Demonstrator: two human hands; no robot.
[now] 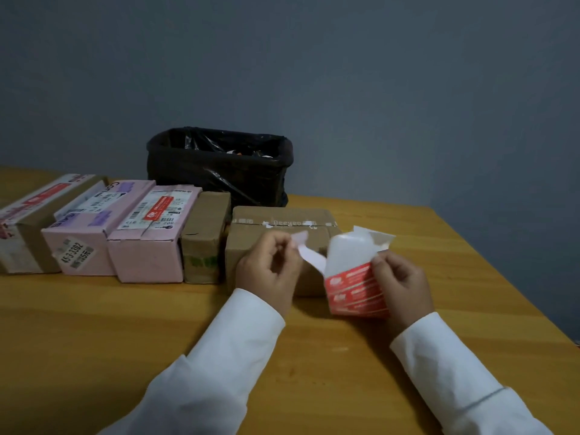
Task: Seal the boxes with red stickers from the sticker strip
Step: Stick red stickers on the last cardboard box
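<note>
My right hand (403, 284) grips the sticker strip (356, 291), whose lower part is red with white print and whose upper part is bare white backing. My left hand (270, 271) pinches a peeled piece (309, 254) at its pale end, and that piece curls away from the strip's left edge. Both hands hover just in front of a brown cardboard box (282, 221) with torn tape across its top. To the left stands a row of several boxes: a narrow brown one (205, 233), two pink ones (153, 233) (94, 233), and a brown one with red print (28, 221).
A bin lined with a black bag (219, 166) stands behind the boxes against the grey wall. The wooden table (110, 334) ends in an edge at the right (502, 293). White sleeves cover both forearms.
</note>
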